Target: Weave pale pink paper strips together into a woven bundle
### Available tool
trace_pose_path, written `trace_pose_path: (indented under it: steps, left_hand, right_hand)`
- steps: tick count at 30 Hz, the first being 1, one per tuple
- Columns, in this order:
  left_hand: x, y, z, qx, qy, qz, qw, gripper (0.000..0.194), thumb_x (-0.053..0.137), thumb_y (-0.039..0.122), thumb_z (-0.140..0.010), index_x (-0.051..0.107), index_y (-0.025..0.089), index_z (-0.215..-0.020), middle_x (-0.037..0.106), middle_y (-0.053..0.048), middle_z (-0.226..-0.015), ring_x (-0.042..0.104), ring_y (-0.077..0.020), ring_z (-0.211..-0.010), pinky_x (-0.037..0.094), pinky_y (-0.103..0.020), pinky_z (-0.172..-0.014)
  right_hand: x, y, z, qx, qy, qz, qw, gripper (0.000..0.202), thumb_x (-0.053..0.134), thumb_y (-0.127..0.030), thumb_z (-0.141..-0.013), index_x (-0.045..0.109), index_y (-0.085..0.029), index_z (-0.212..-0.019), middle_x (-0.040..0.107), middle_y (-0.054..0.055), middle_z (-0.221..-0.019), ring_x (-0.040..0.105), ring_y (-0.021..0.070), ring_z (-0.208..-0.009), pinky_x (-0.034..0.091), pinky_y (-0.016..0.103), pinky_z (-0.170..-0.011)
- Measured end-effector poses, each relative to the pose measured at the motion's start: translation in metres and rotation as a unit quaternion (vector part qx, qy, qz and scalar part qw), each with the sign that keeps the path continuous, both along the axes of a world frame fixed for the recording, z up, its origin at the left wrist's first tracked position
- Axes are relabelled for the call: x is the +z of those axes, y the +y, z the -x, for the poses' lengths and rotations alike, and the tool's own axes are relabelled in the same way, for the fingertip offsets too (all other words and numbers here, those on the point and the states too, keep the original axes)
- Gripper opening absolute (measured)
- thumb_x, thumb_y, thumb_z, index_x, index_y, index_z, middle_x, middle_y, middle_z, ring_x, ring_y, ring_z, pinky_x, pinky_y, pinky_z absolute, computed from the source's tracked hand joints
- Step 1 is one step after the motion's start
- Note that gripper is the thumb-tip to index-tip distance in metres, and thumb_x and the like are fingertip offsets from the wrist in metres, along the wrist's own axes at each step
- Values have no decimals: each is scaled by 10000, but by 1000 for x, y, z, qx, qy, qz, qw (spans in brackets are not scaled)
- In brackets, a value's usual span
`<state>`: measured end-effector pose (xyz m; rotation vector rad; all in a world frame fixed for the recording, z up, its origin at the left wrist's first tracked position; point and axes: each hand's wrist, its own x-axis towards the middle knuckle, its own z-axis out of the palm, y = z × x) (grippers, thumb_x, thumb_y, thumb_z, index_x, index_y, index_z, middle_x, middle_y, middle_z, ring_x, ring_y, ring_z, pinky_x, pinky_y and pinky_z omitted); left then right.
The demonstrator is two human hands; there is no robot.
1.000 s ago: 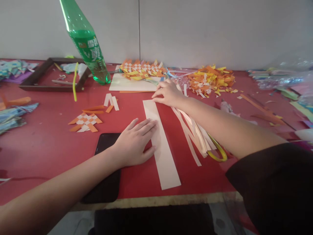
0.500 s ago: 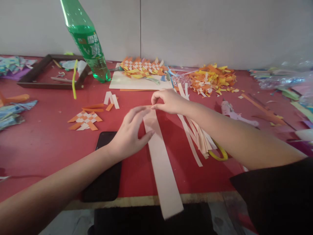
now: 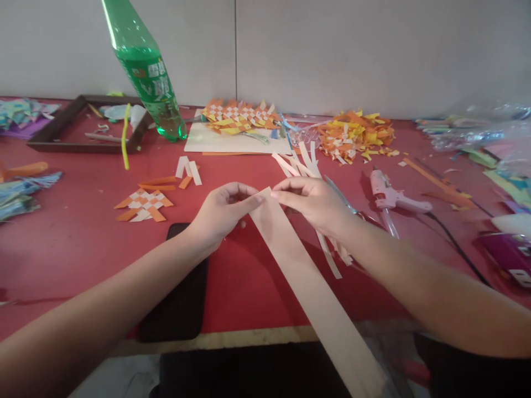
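Note:
A long pale strip of paper point(image 3: 307, 276) slants from my fingers down past the table's front edge. My left hand point(image 3: 226, 213) pinches the left corner of its far end between thumb and fingers. At the right corner of the same end, my right hand point(image 3: 313, 204) grips it, thumb on top. Narrow cut paper strips point(image 3: 329, 257) lie partly hidden beneath my right hand and forearm. Left of my hands rests a small woven orange-and-white paper fish point(image 3: 144, 204), with folded white paper pieces point(image 3: 188, 168) near it.
A black phone point(image 3: 178, 304) lies under my left forearm. A green bottle point(image 3: 155, 88) stands by a dark frame point(image 3: 83, 146). Orange and yellow paper pieces point(image 3: 357, 135) are heaped at the back. A pink glue gun point(image 3: 394, 196) with a cord sits at the right.
My right hand has moved right and nearer, now gripping the strip's corner. My left hand has closed on the other corner. The strip's near end has swung to the right.

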<state>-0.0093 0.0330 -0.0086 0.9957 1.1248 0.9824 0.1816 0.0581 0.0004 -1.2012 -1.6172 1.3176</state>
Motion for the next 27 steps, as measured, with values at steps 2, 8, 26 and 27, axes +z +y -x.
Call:
trace_pose_path:
  steps: [2, 8, 26, 27]
  left_hand:
    - [-3, -1, -1, -22, 14, -4, 1000, 270, 790, 370, -724, 630, 169, -807, 605, 30, -725, 515, -51, -548, 431, -142, -458]
    - [-4, -6, 1, -81, 113, -73, 988, 262, 729, 395, -773, 644, 158, -843, 631, 11, -761, 519, -62, -520, 441, -189, -495]
    - [-1, -9, 5, -126, 216, -207, 946, 169, 622, 330, -856, 650, 168, -814, 660, -14, -767, 586, -128, -686, 457, -225, -621]
    - [-1, -9, 5, -130, 217, -211, 944, 167, 622, 328, -857, 651, 168, -814, 655, -11, -762, 580, -127, -684, 453, -226, -623]
  right_hand:
    - [-7, -9, 3, -19, 20, -3, 1000, 169, 702, -369, -809, 702, -200, -822, 671, 15, -792, 596, 148, -701, 479, 298, -655]
    - [-20, -21, 8, -30, 53, -26, 998, 123, 683, -324, -812, 671, -203, -792, 643, 2, -779, 582, 148, -729, 460, 281, -668]
    - [-20, -28, 10, 10, 70, -52, 996, 71, 646, -218, -795, 622, -195, -733, 596, -15, -703, 543, 125, -653, 437, 260, -610]
    - [-20, -28, 10, 13, 67, -57, 996, 68, 643, -213, -797, 622, -193, -735, 593, -16, -702, 537, 122, -650, 430, 257, -604]
